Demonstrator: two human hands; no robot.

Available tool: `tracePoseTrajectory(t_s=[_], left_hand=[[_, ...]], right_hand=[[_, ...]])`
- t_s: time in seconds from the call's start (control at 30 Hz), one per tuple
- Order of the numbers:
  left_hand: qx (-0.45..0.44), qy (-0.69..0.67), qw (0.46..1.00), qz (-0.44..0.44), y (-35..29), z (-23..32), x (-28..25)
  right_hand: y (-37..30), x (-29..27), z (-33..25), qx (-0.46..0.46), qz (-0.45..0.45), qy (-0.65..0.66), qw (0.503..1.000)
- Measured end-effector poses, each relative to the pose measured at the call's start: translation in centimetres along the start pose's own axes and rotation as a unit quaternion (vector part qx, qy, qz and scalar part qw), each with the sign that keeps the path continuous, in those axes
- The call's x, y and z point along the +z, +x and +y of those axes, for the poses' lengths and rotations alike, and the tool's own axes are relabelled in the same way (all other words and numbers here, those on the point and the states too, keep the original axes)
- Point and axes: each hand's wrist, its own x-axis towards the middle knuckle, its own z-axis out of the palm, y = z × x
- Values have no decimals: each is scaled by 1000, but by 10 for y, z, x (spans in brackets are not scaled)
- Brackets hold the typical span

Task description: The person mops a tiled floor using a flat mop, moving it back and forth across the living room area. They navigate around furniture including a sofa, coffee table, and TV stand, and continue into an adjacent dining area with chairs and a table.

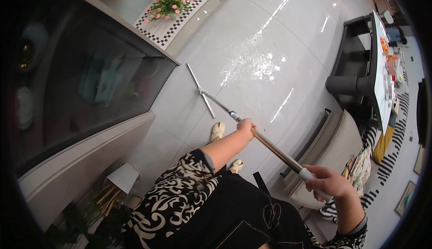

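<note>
A long-handled mop [279, 152] slants across the middle of the view. Its thin, pale, bar-shaped head [208, 104] rests on the floor near the corner of a dark glass-fronted cabinet [96, 76]; whether it carries a pad is too fine to tell. My left hand [245, 127] is closed around the shaft, just behind a blue-and-white collar. At the upper end, my right hand [330, 183] wraps the white grip. Both of my feet, in cream shoes [218, 131], stand behind the mop head.
Glossy grey tiles [252, 37] reflect bright light. A checkered runner [202, 2] with a pink-flowered plant [172, 1] lies beyond the cabinet. To the right are a beige cushioned seat [330, 154] and a cluttered table [377, 64]. A white lampshade-like object [123, 177] stands lower left.
</note>
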Motion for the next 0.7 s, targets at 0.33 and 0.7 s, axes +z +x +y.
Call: tracePoseTrajectory(t_s=[0.33, 0.7], left_hand=[[44, 116, 969, -214, 22, -10, 64], [390, 621, 284, -617, -256, -88, 16]], right_hand=[[6, 10, 51, -103, 106, -31, 989], [-101, 33, 166, -223, 66, 144, 962]])
